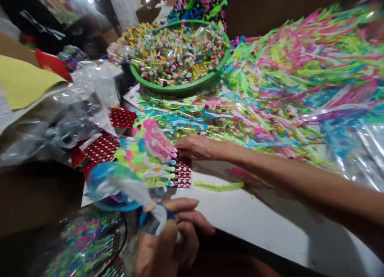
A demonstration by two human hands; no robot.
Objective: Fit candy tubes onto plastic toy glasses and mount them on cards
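Observation:
My left hand is at the bottom, pinching a blue and white plastic piece that looks like folded toy glasses bound with an orange band; it is blurred. Farther up, my right hand reaches in from the right with its fingers bent together at the top edge of a red card with rows of holes. Whatever those fingertips grip is hidden. Pink toy glasses and yellow-green ones lie in a row, their small ends along the card's left side. One yellow-green bound piece lies right of the card.
Behind stands a green basin full of small wrapped colourful pieces. A large heap of coloured plastic pieces fills the right. More red cards and clear plastic bags lie left. A bag of packed pieces sits lower left.

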